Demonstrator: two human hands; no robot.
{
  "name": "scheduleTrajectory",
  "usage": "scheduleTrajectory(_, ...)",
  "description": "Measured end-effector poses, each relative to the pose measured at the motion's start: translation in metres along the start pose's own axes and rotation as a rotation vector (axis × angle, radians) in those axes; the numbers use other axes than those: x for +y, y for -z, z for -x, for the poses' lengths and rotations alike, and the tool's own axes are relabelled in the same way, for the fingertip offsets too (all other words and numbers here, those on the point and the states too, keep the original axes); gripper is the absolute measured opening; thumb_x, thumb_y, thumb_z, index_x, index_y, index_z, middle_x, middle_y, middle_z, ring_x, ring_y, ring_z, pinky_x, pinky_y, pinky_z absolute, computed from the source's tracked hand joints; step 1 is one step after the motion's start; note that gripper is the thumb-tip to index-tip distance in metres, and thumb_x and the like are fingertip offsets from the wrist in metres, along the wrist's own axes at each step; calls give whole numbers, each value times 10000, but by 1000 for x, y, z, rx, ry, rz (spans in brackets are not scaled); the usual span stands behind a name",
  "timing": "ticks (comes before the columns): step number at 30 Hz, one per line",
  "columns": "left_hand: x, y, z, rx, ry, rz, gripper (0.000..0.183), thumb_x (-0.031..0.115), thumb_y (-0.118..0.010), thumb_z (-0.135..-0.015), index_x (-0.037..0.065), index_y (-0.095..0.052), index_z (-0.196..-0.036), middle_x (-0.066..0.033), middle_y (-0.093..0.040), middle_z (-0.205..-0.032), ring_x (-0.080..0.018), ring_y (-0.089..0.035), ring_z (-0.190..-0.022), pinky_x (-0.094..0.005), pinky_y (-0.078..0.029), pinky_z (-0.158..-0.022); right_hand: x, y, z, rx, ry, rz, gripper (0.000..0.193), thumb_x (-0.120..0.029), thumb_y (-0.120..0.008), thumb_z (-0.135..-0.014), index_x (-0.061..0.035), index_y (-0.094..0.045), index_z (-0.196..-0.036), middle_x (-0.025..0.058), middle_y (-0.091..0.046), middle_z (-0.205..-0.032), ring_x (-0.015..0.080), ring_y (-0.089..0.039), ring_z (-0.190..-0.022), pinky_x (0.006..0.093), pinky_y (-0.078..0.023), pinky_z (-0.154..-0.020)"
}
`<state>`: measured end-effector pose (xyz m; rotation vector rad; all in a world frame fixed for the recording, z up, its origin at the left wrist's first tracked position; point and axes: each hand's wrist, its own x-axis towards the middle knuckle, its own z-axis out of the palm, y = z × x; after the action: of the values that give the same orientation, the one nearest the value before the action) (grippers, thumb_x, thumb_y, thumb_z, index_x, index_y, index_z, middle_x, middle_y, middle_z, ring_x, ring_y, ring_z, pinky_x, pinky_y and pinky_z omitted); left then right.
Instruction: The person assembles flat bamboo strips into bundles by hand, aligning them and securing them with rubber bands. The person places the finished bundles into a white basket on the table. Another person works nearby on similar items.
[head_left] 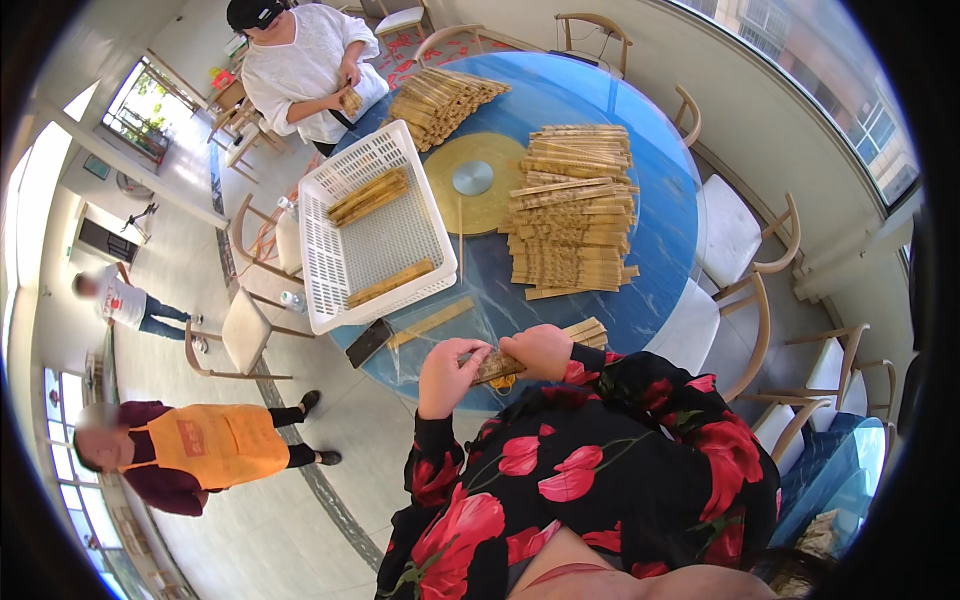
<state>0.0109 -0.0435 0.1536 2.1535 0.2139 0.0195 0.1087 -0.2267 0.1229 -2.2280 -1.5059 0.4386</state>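
Close to my body, at the near edge of the blue round table (pixel 655 250), I hold a bundle of thin flat bamboo strips (pixel 588 332) between both hands. My left hand (pixel 449 377) grips its left end, thumb and fingers pressed together. My right hand (pixel 540 352) wraps over the bundle's middle, and the strips' ends stick out beyond it on the right. Something small and yellow-orange (pixel 503 384) shows just under the bundle; I cannot make out what it is. Beyond my hands lie a clear plastic sheet (pixel 470 333), a flat wooden strip (pixel 432 322) and a dark phone (pixel 369 344).
A large pile of bamboo bundles (pixel 572 215) lies ahead, another pile (pixel 440 105) farther off. A white plastic basket (pixel 385 240) holds several bundles. Beside it is a gold turntable (pixel 474 178). A person in white (pixel 310 65) handles a bundle across the table. Chairs (pixel 735 230) surround it.
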Motion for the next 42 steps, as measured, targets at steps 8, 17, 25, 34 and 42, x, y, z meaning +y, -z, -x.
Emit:
scheduleTrajectory(8,18,-16,-12,83,-149,1033,811,324,-731,-768,55,-277,-1383,-168,-493,-1287,-237,-460,-1217,-361,-427,-945,-9,40,-22,-297,-74,-1297,201,-187,-651,-803,-20,-550,-852,41,-575,-683,129,-584,-615,270,-471,-572)
scheduleTrajectory(17,57,28,-36,328,-44,1316,108,164,-554,-905,74,-504,-938,-4,-500,-765,-141,-542,-741,-371,-464,-864,-11,34,-6,-438,64,-1537,430,-176,-671,-833,-26,-444,-1165,43,-591,-834,126,-619,-742,247,-513,-645)
scheduleTrajectory(25,56,14,-28,214,34,1356,146,202,-576,-897,101,-473,-874,8,-469,-746,-129,-518,-727,-358,-477,-799,-30,21,17,-247,-142,-1421,441,-88,-659,-814,-26,-418,-1179,16,-537,-728,96,-534,-521,246,-444,-481)
scheduleTrajectory(34,39,-28,-8,-78,85,1208,340,303,-613,-864,64,-499,-1077,-81,-558,-976,-241,-545,-994,-372,-442,-895,-30,22,18,-188,-128,-1563,373,-76,-625,-825,-9,-428,-1135,34,-548,-729,113,-548,-539,243,-444,-498)
scheduleTrajectory(42,42,16,-18,48,-217,1299,764,530,-573,-842,75,-304,-1394,-129,-395,-1388,-263,-449,-1229,-401,-367,-1016,-30,29,17,-346,-106,-1693,334,-114,-610,-838,-11,-449,-1112,40,-550,-711,110,-557,-565,242,-454,-521)
